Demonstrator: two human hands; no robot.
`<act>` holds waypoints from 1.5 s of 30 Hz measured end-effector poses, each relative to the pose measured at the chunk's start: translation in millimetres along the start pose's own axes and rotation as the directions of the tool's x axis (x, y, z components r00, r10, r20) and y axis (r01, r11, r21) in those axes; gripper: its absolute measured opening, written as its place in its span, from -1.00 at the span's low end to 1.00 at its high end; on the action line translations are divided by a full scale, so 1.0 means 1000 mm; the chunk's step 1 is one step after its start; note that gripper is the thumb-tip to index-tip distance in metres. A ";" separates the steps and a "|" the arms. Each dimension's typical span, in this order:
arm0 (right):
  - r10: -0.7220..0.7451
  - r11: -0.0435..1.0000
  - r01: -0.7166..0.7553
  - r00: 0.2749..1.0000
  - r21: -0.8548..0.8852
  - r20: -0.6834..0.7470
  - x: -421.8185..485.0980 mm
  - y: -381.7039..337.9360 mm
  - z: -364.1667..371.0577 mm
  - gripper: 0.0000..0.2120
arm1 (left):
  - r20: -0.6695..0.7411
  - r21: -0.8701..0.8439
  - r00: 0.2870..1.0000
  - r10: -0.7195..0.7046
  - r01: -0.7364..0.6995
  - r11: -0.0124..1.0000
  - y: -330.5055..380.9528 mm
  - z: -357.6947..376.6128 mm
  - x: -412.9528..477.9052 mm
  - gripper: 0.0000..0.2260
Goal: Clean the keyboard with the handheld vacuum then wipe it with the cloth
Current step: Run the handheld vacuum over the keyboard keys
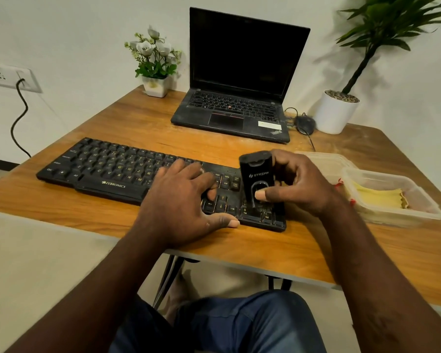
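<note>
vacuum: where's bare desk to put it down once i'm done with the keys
Bare wood lies between the keyboard and the laptop, widest toward the flower pot, and along the near edge in front of the plastic boxes. The right side by the mouse is crowded.

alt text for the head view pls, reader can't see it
A person's right hand holds a black handheld vacuum upright on the right end of a black keyboard; the left hand rests flat on the keys. A yellow cloth lies in a clear container to the right, an open dark-screened laptop behind.
</note>
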State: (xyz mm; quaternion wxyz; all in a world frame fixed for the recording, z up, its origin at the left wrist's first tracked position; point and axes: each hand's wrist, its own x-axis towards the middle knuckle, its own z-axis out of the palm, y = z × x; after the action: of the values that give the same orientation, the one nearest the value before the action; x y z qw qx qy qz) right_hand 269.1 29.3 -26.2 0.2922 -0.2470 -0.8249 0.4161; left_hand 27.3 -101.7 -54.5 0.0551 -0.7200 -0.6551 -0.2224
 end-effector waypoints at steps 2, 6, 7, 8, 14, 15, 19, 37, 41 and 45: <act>0.008 1.000 -0.008 1.000 -0.008 0.015 0.000 0.000 0.001 -0.44 | -0.007 -0.002 1.000 0.001 -0.001 1.000 -0.001 0.002 -0.001 -0.41; -0.006 0.961 -0.078 0.953 -0.264 -0.304 0.002 -0.002 -0.001 -0.65 | -0.014 0.003 1.000 0.000 0.000 1.000 -0.001 0.003 -0.001 -0.41; -0.024 0.953 -0.086 0.934 -0.289 -0.356 0.002 -0.001 -0.002 -0.67 | -0.014 0.004 1.000 -0.001 0.001 1.000 -0.001 0.003 -0.001 -0.41; -0.028 0.957 -0.084 0.926 -0.278 -0.375 0.002 0.000 -0.003 -0.67 | -0.014 0.005 1.000 -0.003 0.003 1.000 -0.001 0.003 -0.002 -0.41; 0.059 0.998 -0.059 0.998 0.038 -0.006 -0.004 -0.012 0.002 -0.46 | 0.005 0.016 1.000 -0.009 0.009 1.000 0.002 -0.003 -0.001 -0.41; 0.080 0.997 -0.080 0.996 -0.017 -0.038 -0.002 -0.013 0.004 -0.50 | 0.004 0.015 1.000 -0.009 0.009 1.000 0.002 -0.003 -0.001 -0.42; 0.028 0.948 -0.156 0.909 -0.276 -0.417 0.004 -0.009 -0.004 -0.66 | -0.001 0.016 1.000 -0.007 0.007 1.000 0.003 -0.003 -0.001 -0.41; 0.067 0.997 -0.071 0.984 -0.022 -0.163 -0.001 -0.001 -0.006 -0.66 | -0.065 0.107 0.997 0.041 -0.034 0.994 0.018 0.002 -0.002 -0.38; 0.042 0.975 -0.112 0.942 -0.191 -0.334 0.001 -0.001 -0.004 -0.65 | -0.043 0.127 0.999 0.022 -0.017 0.992 0.021 0.003 -0.001 -0.44; 0.020 1.000 -0.020 0.991 0.005 -0.135 -0.007 0.000 -0.005 -0.61 | -0.004 0.103 1.000 0.006 -0.005 0.995 0.022 0.001 -0.001 -0.48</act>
State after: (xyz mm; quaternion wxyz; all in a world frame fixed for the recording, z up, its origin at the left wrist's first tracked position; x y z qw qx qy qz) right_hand 277.4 27.2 -25.8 0.3436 -0.2823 -0.8000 0.4028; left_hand 48.5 -105.1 -51.2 0.0940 -0.7175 -0.6636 -0.1896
